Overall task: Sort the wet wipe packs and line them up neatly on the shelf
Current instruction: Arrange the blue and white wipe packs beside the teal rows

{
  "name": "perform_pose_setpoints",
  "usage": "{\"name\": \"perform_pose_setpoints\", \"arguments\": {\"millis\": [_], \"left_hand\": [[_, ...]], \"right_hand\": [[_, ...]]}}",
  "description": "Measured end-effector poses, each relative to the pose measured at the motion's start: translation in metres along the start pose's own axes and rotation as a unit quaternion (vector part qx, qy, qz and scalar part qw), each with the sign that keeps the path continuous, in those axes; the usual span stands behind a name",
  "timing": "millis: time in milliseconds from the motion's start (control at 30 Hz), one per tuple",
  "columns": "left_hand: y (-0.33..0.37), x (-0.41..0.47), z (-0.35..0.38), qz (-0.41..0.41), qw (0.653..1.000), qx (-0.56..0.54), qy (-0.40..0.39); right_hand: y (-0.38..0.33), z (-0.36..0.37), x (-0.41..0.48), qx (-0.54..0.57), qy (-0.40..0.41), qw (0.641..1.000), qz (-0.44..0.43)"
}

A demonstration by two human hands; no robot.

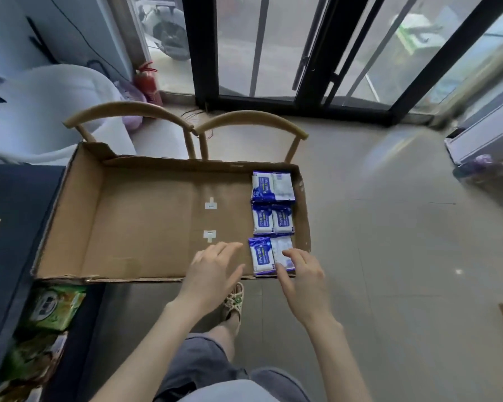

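Wipe packs (pixel 273 221) in tray (pixel 145 227), right end.

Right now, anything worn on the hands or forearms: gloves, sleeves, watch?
Nothing: left hand and right hand are bare, with no gloves, rings, watch or sleeves in frame. Lower down, grey shorts and a patterned open sandal.

Glossy grey tiled floor (pixel 389 227), daylight glare across it. Black-framed sliding glass doors (pixel 199 53) on the far side. Two curved-back tan wooden chairs (pixel 250 116) side by side. Red fire extinguisher (pixel 147 82) in the corner.
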State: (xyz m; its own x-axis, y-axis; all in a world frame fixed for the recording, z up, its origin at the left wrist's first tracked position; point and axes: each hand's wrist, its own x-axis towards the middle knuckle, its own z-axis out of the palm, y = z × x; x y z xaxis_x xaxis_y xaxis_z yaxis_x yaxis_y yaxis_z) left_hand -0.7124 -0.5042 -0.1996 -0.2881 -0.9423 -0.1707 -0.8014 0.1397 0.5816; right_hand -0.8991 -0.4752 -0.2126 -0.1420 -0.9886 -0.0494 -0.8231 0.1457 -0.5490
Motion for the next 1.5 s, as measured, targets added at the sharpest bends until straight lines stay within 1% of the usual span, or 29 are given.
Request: {"name": "perform_pose_setpoints", "arguments": {"millis": [133,333,467,567,733,833,900,1033,1133,1233,1300,1367,1500], "left_hand": [[-0.012,0.054,0.02,-0.05,0.997,-0.039,-0.043],[-0.033,0.129,0.07,-0.102,0.985,-0.054,-0.126],[-0.045,0.166,0.115,-0.178,0.967,-0.105,-0.146],[-0.062,0.189,0.161,-0.241,0.948,-0.141,-0.154],[-0.089,0.213,0.239,-0.366,0.898,-0.202,-0.139],[-0.098,0.22,0.279,-0.434,0.866,-0.216,-0.12],[-0.099,0.223,0.301,-0.47,0.849,-0.216,-0.108],[-0.101,0.226,0.329,-0.503,0.848,-0.158,-0.058],[-0.106,0.227,0.339,-0.524,0.838,-0.151,-0.02],[-0.113,0.225,0.344,-0.546,0.823,-0.155,-0.02],[-0.116,0.224,0.343,-0.546,0.822,-0.161,-0.027],[-0.118,0.221,0.339,-0.541,0.821,-0.182,-0.014],[-0.113,0.212,0.329,-0.525,0.805,-0.276,0.018]], "right_hand": [[0.022,0.01,0.055,-0.012,-0.071,0.997,0.04],[0.064,0.041,0.123,-0.013,-0.132,0.987,0.09],[0.101,0.068,0.154,-0.009,-0.174,0.975,0.139],[0.138,0.098,0.176,-0.005,-0.204,0.962,0.181],[0.188,0.151,0.199,0.011,-0.275,0.935,0.223],[0.214,0.18,0.204,0.011,-0.323,0.917,0.232],[0.23,0.198,0.205,-0.002,-0.341,0.912,0.23],[0.248,0.223,0.2,-0.019,-0.335,0.912,0.236],[0.253,0.234,0.196,-0.02,-0.311,0.921,0.234],[0.258,0.243,0.193,0.005,-0.288,0.923,0.255],[0.26,0.245,0.195,0.027,-0.277,0.921,0.274],[0.263,0.248,0.197,0.038,-0.28,0.917,0.281],[0.259,0.245,0.199,0.078,-0.264,0.915,0.295]]}}
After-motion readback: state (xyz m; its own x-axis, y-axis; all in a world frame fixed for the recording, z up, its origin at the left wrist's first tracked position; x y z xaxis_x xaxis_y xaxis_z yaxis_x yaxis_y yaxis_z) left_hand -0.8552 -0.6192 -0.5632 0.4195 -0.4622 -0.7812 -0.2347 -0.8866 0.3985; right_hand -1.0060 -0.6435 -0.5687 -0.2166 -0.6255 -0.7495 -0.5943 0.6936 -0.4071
